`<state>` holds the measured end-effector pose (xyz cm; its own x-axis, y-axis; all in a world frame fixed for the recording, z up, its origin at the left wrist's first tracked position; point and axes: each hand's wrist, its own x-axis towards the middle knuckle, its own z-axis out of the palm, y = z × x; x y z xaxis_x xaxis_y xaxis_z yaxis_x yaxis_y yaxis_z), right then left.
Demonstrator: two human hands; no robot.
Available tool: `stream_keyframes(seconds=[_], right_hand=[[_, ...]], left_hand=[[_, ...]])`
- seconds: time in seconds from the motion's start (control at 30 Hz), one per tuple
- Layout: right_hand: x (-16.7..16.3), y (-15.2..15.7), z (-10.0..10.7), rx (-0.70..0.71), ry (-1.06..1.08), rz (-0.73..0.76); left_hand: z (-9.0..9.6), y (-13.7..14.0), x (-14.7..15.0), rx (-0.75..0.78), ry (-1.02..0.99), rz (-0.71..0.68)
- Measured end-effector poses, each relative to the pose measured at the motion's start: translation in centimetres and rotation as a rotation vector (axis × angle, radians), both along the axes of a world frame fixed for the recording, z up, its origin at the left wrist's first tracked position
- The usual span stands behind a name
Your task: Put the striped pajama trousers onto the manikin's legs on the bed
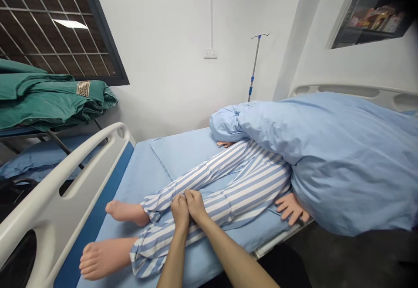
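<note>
My left hand (180, 211) and my right hand (195, 205) rest side by side, touching, over the lower legs of a manikin in blue-and-white striped trousers (235, 196). The fingers of both are curled in; whatever they may grip is hidden beneath them. Two bare manikin feet, a nearer one (106, 257) and a farther one (129, 212), stick out of the trouser cuffs to the left. To the right lies an open manikin hand (292, 208) at the mattress edge. A light blue quilt (342, 157) is bunched over the upper body.
The bed's footboard (88, 170) rises at left, the headboard (352, 89) at far right. Blue sheeting (140, 161) covers the mattress. An IV pole (254, 70) stands behind. Folded green cloth (55, 100) lies on a rack beneath a barred window (55, 26).
</note>
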<state>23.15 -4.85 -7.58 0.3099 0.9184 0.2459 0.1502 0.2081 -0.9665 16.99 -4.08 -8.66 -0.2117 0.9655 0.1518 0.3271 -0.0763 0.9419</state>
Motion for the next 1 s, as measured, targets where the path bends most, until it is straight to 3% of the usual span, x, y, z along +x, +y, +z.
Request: stream_keyframes(seconds=[0.23,0.33,0.57,0.77,0.9,1.0], right_hand=[[2.8,-0.4,1.4,0.019,-0.155,0.120],[3.9,-0.7,1.0,-0.013,-0.119,0.189],[4.2,-0.4,0.2,-0.024,0.064,0.169],[4.6,-0.3,0.2,-0.015,0.212,0.150],[4.6,-0.4,0.1,-0.016,0.274,0.103],[4.9,-0.1,0.7,-0.031,0.263,0.084]], left_hand=[[1.0,-0.8,0.4,0.048,0.147,-0.111],[1.2,-1.0,0.5,0.031,0.152,-0.121],[1.8,-0.5,1.9,0.013,0.120,-0.180],[2.1,-0.8,3.7,0.039,0.006,-0.094],[1.6,-1.8,4.2,0.012,0.135,-0.004],[1.5,-2.1,4.2,0.018,0.176,-0.036]])
